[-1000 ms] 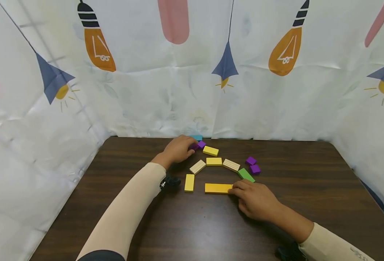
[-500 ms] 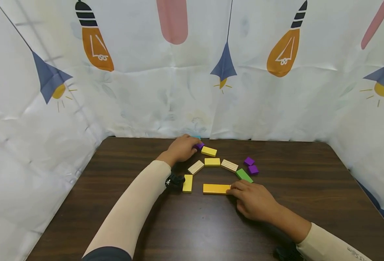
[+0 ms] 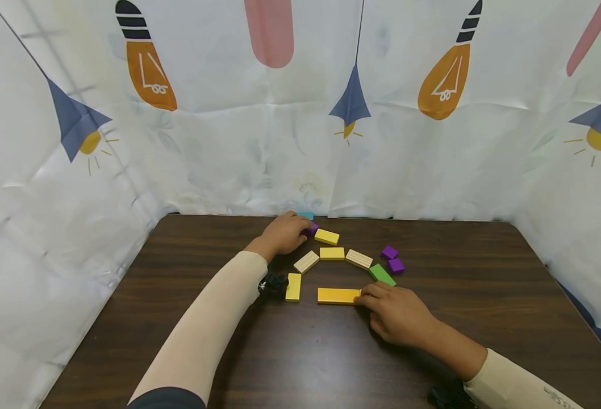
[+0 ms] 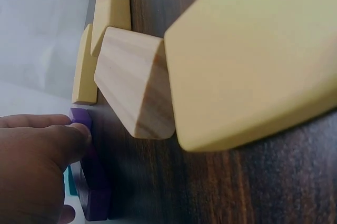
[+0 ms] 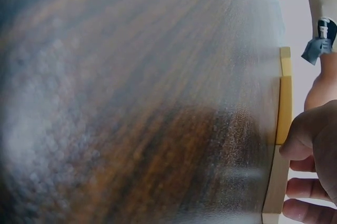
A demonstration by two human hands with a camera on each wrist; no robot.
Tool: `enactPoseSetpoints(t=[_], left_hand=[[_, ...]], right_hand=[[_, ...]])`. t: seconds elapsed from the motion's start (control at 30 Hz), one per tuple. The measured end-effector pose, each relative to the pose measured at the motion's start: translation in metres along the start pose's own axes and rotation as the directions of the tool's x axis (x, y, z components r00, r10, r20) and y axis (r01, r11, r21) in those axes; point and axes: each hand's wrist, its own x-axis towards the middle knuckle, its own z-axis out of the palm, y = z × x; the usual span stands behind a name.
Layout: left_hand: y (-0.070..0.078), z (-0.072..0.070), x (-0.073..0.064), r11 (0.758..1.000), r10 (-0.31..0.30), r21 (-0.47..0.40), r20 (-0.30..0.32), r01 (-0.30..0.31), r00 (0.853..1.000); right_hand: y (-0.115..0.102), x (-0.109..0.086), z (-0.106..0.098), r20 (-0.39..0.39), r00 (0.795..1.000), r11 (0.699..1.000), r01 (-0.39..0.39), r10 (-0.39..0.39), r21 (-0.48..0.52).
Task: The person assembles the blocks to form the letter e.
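At the far edge of the table my left hand (image 3: 283,232) pinches a small purple block (image 4: 80,115) between thumb and finger. Another purple block (image 4: 98,203) lies right below the thumb in the left wrist view. My right hand (image 3: 400,312) is at the right end of a long orange-yellow block (image 3: 335,296). In the right wrist view its thumb and bent fingers hold a pale wooden block (image 5: 275,184), end to end with the yellow one; the head view hides it under the hand. A green block (image 3: 383,275) lies just beyond the right hand.
Yellow (image 3: 332,254) and striped wooden blocks (image 3: 359,259) form an arc beyond the long block. Two purple blocks (image 3: 395,266) lie to the right. A blue block (image 3: 306,216) is at the far edge, by the printed curtain (image 3: 229,165).
Over the last second my left hand has shifted slightly right, beside the purple blocks. My right hand has stayed at the long block's end.
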Motion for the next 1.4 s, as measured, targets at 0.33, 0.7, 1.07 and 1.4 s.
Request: enactPoseSetpoints(t=[0.33,0.7,1.07,1.4], left_hand=[[-0.004,0.000,-0.004,1.000,-0.001,-0.009,-0.019,0.000,1.000],[-0.013,-0.001,-0.011,0.999,-0.036,-0.038,-0.032,0.035,0.999],[-0.015,0.005,-0.011,0.999,-0.043,-0.025,-0.068,0.041,0.997],[-0.015,0.002,-0.015,0.999,-0.030,-0.048,-0.126,0.024,0.992]], right_hand=[[0.000,0.000,0.000,-0.007,1.000,1.000,0.004,-0.004,0.000],[0.001,-0.001,0.001,-0.005,1.000,1.000,0.004,-0.004,-0.007],[0.000,0.001,0.001,-0.004,1.000,1.000,0.010,-0.010,-0.012],[0.000,0.001,0.001,0.009,1.000,1.000,0.005,-0.005,-0.022]])
